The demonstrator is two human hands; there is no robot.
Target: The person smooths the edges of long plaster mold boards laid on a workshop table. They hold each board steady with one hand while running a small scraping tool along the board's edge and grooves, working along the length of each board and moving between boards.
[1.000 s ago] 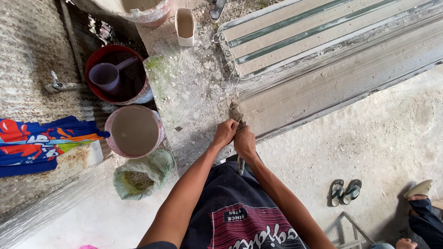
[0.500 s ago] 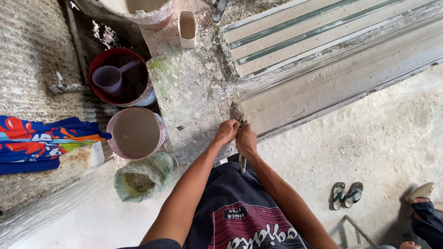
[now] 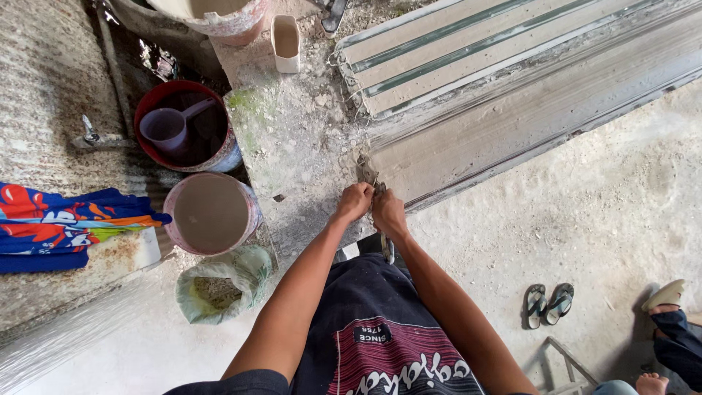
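Observation:
My left hand [image 3: 356,201] and my right hand [image 3: 389,213] are pressed close together at the near end of a long grey slab in a metal mould [image 3: 512,110]. My right hand is closed on a small metal tool [image 3: 388,251] whose handle sticks out below the fist. My left hand pinches a bit of wire [image 3: 365,171] that pokes out of the slab's end. What the tool's tip grips is hidden by my fingers.
On the left stand a red bucket [image 3: 219,150] with a purple scoop [image 3: 167,126], a bucket of grey-brown liquid [image 3: 210,213], a green-white sack [image 3: 219,284] and a colourful cloth [image 3: 66,219]. A pair of sandals [image 3: 548,303] and another person's foot [image 3: 664,296] are on the right.
Both hands stay together at the slab's end; only small movements of the fingers and a slight shift of the view.

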